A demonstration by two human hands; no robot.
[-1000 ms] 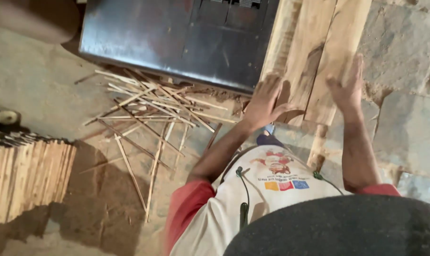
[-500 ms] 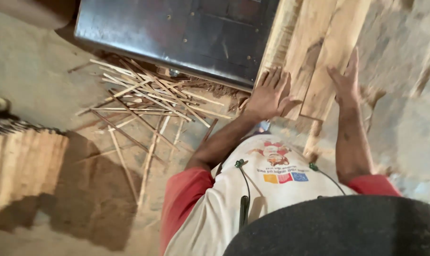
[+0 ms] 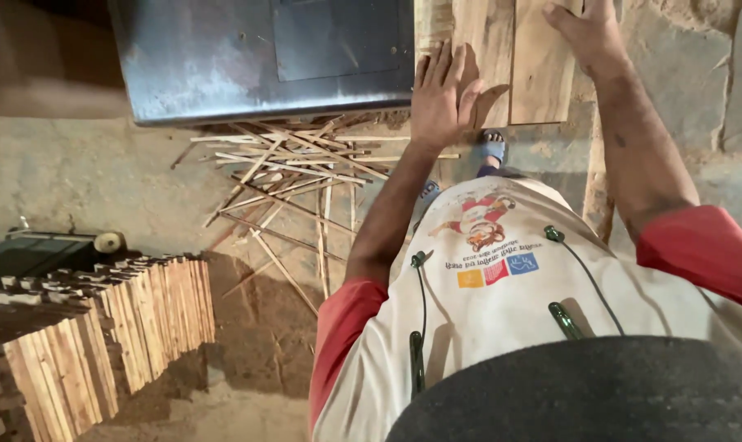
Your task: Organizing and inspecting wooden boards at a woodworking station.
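Several pale wooden planks (image 3: 535,74) lean upright in front of me at the top of the view. My left hand (image 3: 442,94) lies flat against the left plank (image 3: 487,33), fingers spread and pointing up. My right hand (image 3: 588,31) rests on the right edge of the right plank; its fingertips run off the top of the frame, so its grip is hidden. My sandalled foot (image 3: 491,147) shows just below the planks.
A dark metal cabinet (image 3: 265,57) stands to the left of the planks. Thin wooden strips (image 3: 297,176) lie scattered on the dirt floor below it. Stacks of short cut wood pieces (image 3: 101,327) stand at the lower left. Rough stone wall (image 3: 715,74) is at right.
The view has swung so the planks now stand straight up. Both hands have slid higher on the planks, the right one reaching the top edge of the frame.
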